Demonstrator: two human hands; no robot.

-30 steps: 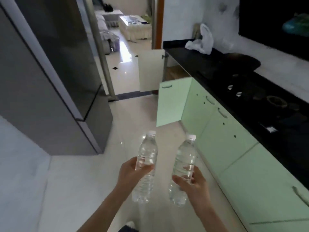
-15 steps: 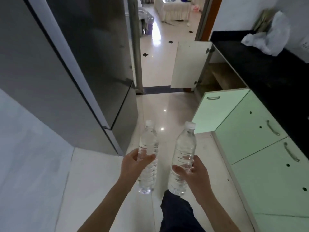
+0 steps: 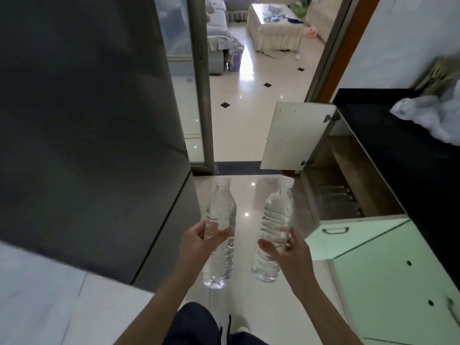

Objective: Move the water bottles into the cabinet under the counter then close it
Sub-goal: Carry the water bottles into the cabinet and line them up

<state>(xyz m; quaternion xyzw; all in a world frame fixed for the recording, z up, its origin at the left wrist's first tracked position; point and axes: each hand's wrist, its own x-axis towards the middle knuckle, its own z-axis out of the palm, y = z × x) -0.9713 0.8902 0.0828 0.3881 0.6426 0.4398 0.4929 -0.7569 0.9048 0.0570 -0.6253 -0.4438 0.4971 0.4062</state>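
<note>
I hold two clear water bottles upright in front of me. My left hand (image 3: 196, 241) grips the left bottle (image 3: 220, 212) around its middle. My right hand (image 3: 290, 252) grips the right bottle (image 3: 276, 215) the same way. Ahead on the right the cabinet under the black counter (image 3: 388, 135) stands open (image 3: 333, 190). Its far door (image 3: 296, 138) shows a white inner face and its near green door (image 3: 348, 237) swings out toward me. Several bottles lie dimly inside on the cabinet floor.
A tall dark refrigerator (image 3: 94, 120) fills the left side, leaving a narrow aisle of glossy tile (image 3: 249, 202). A white plastic bag (image 3: 433, 115) lies on the counter. Green cabinet fronts (image 3: 388, 290) run along the right. A doorway (image 3: 251, 78) leads to a living room.
I have walked forward along the aisle toward the open cabinet, which is now closer and shows its inside. Both hands still carry the bottles the same way.
</note>
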